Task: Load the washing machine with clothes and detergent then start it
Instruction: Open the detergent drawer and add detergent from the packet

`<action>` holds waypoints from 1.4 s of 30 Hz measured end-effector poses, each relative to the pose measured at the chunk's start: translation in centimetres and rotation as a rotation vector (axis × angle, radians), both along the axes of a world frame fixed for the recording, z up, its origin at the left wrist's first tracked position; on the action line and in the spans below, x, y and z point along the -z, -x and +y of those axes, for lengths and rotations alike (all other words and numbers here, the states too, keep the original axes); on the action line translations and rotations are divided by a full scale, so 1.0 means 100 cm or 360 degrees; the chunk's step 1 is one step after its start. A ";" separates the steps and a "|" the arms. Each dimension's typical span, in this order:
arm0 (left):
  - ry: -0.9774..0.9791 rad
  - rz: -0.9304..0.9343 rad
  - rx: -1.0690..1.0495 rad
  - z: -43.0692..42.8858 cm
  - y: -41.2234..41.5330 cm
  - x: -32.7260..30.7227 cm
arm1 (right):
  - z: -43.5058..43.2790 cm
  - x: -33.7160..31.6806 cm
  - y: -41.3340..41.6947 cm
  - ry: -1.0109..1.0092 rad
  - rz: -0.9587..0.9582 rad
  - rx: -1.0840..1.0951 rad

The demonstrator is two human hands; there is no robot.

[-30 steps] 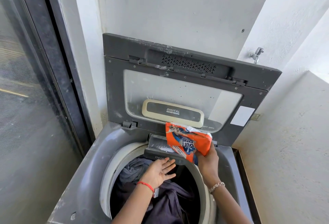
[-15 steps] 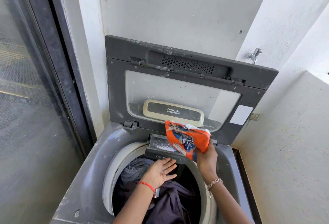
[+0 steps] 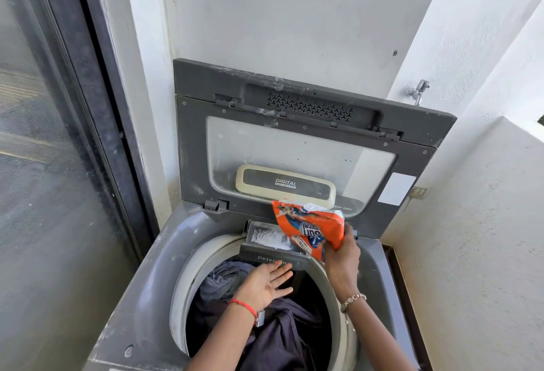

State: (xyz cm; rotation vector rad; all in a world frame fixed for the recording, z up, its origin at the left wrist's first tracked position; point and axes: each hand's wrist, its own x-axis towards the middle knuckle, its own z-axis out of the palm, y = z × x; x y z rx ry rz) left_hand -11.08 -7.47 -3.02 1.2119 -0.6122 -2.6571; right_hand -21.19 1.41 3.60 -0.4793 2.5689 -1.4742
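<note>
right grip clutches the orange detergent packet, tipped over the powder-dusted drawer at twelve o'clock of the drum. left grip, fingers spread, hovers above dark clothes, fingertips at the drawer front.

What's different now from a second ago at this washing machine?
Very little. The white powder in the detergent drawer looks a bit fuller, so pouring seems to go on. The right hand grips the orange detergent packet tipped over the drawer as before; the left hand stays open at the drawer front, above the clothes. The lid stays up.
</note>
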 end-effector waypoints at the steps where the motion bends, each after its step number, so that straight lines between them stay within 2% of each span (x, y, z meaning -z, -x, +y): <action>1: 0.0000 -0.0003 -0.0005 0.000 0.000 0.000 | 0.001 -0.001 0.000 0.0031 -0.0027 0.0001; 6: -0.0004 0.0002 -0.0024 0.001 0.001 -0.003 | 0.006 -0.003 0.002 0.0069 -0.0057 0.0036; 8: 0.0009 0.0001 -0.0004 0.002 0.003 -0.004 | 0.009 0.000 0.006 0.0170 -0.0155 0.0047; 10: 0.0042 0.0001 0.0022 0.004 0.008 -0.006 | 0.012 0.007 0.011 0.0340 -0.0381 0.0076; 15: 0.0329 0.0079 0.0238 0.015 0.026 -0.029 | 0.033 0.010 0.017 0.0823 -0.1236 0.0046; 17: 0.0490 0.0154 0.0358 0.023 0.032 -0.044 | 0.043 0.008 0.018 0.0990 -0.1398 -0.0032; 21: 0.0796 0.0271 0.0459 0.042 0.047 -0.076 | 0.062 -0.006 0.021 0.1273 -0.1474 -0.0237; 26: 0.1005 0.0337 0.0465 0.076 0.081 -0.118 | 0.105 -0.037 0.037 0.1517 -0.1410 -0.0294; 32: 0.1192 0.0535 0.0601 0.136 0.134 -0.173 | 0.201 -0.084 0.075 0.1593 -0.1114 0.0119; 36: 0.1374 0.0671 0.0789 0.193 0.183 -0.201 | 0.277 -0.113 0.112 0.1524 -0.0792 0.0348; 42: 0.1494 0.0815 0.0962 0.301 0.265 -0.238 | 0.384 -0.143 0.180 0.1142 -0.0287 0.0644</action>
